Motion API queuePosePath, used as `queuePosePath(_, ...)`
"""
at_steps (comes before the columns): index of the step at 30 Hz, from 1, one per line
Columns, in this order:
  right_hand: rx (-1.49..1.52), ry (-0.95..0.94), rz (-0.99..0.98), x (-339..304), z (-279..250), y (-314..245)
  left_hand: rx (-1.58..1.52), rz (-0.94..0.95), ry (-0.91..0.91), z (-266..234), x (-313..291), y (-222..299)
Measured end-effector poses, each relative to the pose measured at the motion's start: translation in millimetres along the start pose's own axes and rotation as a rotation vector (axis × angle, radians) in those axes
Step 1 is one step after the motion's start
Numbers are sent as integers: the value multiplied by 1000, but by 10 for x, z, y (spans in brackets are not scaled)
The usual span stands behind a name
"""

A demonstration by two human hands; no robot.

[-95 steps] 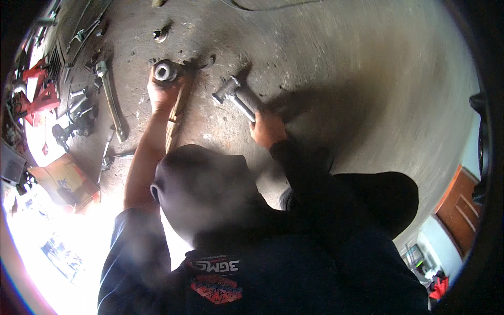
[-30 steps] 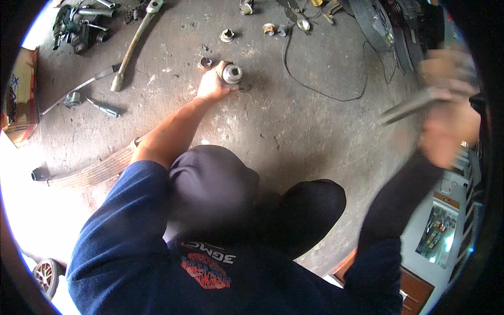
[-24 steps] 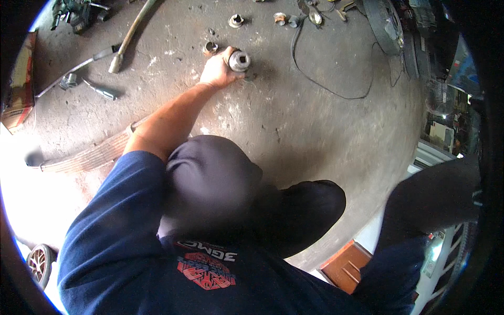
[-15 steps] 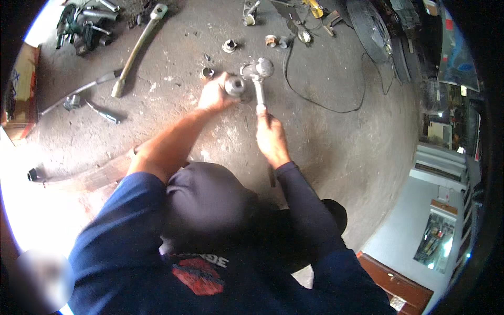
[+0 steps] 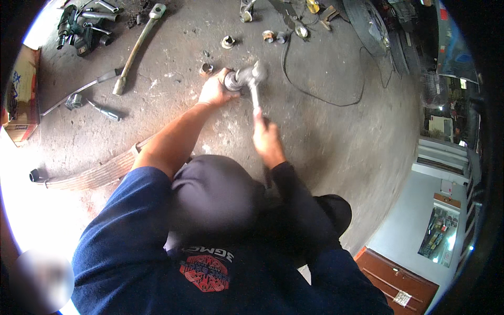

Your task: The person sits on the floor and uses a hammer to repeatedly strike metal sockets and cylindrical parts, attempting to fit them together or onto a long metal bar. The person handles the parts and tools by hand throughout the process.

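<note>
My left hand (image 5: 213,92) is closed round the side of a round metal part (image 5: 231,82) on the floor; its underside is hidden. In my right hand (image 5: 269,143) is the handle of a ball-peen hammer (image 5: 255,95). The hammer's head is smeared by motion and lies over or against the right edge of the metal part; I cannot tell whether they touch. Just beyond my left hand sits a small metal ring (image 5: 206,69). A flanged metal piece (image 5: 228,42) stands farther off.
Left of my arm lie a long metal bar (image 5: 137,50), a screwdriver (image 5: 107,112) and a leaf spring (image 5: 97,170). A cordless power tool (image 5: 67,25) is at far left. On the right, a black cable (image 5: 320,101) curves over the concrete floor near a tyre (image 5: 367,26).
The hammer's head has moved left, from beside the metal part to over its edge. My right hand has shifted slightly left and down. The metal part stays in my left hand.
</note>
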State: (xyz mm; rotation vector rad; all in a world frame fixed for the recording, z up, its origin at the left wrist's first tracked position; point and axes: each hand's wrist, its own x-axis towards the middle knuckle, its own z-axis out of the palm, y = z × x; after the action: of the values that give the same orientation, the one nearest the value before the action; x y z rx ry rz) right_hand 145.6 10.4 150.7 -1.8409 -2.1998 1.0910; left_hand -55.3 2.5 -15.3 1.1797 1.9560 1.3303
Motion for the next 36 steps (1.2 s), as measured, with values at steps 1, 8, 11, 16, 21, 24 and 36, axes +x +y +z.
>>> queuePosePath(1,110,-50,-28,49,-268,-142,-20,-88,-24,-2,-7,21)
queuePosePath(8,658,76,-818,-129,-3239,-1762,-26,-38,1,-25,-5,51)
queuePosePath(11,747,-34,-1103,-244,-3638,-2132,-7,-26,6,-26,-15,25)
queuePosePath(16,417,73,-721,41,-1488,-1244,9,-21,-5,-47,-69,47)
queuePosePath(21,-26,-76,-172,321,238,351,-96,15,28,-77,46,-31)
queuePosePath(24,279,-94,49,375,-97,318,-44,-67,30,-17,13,-139)
queuePosePath(36,728,23,-1138,-210,-3402,-2266,-4,-9,-19,-47,6,-159)
